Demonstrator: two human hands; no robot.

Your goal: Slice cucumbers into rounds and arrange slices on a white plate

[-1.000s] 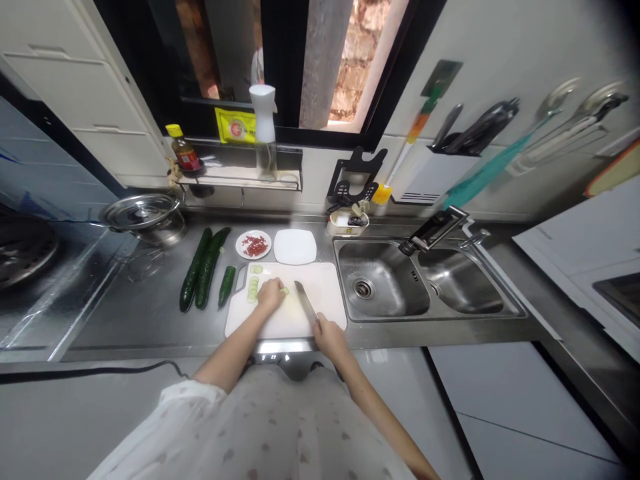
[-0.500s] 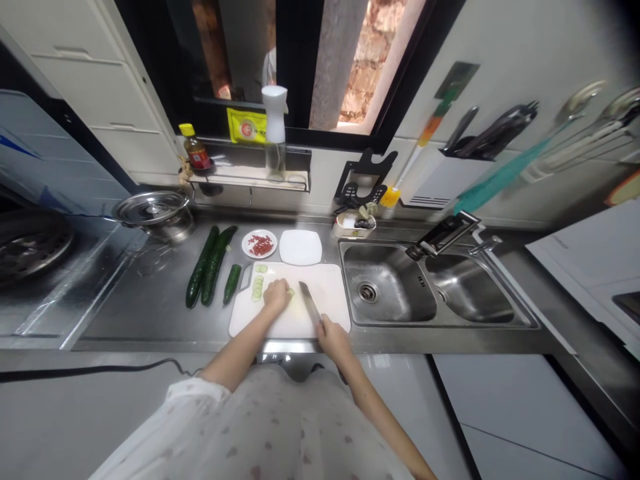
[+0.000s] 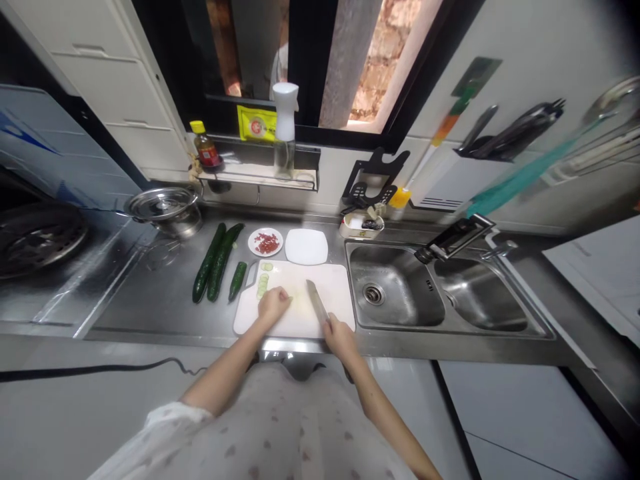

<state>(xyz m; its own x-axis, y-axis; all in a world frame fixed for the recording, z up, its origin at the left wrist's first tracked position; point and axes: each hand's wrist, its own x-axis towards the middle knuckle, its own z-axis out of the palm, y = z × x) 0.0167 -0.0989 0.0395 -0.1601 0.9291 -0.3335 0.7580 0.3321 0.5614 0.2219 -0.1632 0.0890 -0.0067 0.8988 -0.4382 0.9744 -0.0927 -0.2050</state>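
Note:
My left hand (image 3: 273, 306) is closed over the white cutting board (image 3: 293, 323), its fingertips pinching a small pale green cucumber slice (image 3: 290, 299). The handle of a kitchen knife (image 3: 317, 301) is in my right hand (image 3: 341, 337); its blade lies low over the board, pointing away from me, apart from the slice. Several cucumber slices (image 3: 263, 285) lie in a row along the board's left side. Left of the board is a cut piece of cucumber (image 3: 237, 281), and beyond it two whole cucumbers (image 3: 220, 265) lie side by side.
Behind the board stand a plate of chopped red pieces (image 3: 265, 243) and a white square plate (image 3: 306, 247). To the right is a double sink (image 3: 395, 283) with a black faucet (image 3: 455, 240). A lidded steel pot (image 3: 167, 210) stands at the back left, and a shelf (image 3: 255, 175) holds bottles.
My left hand has drawn a little toward me and left on the board, with the slice still in its fingertips. The knife stays in my right hand. The whole view has shifted slightly.

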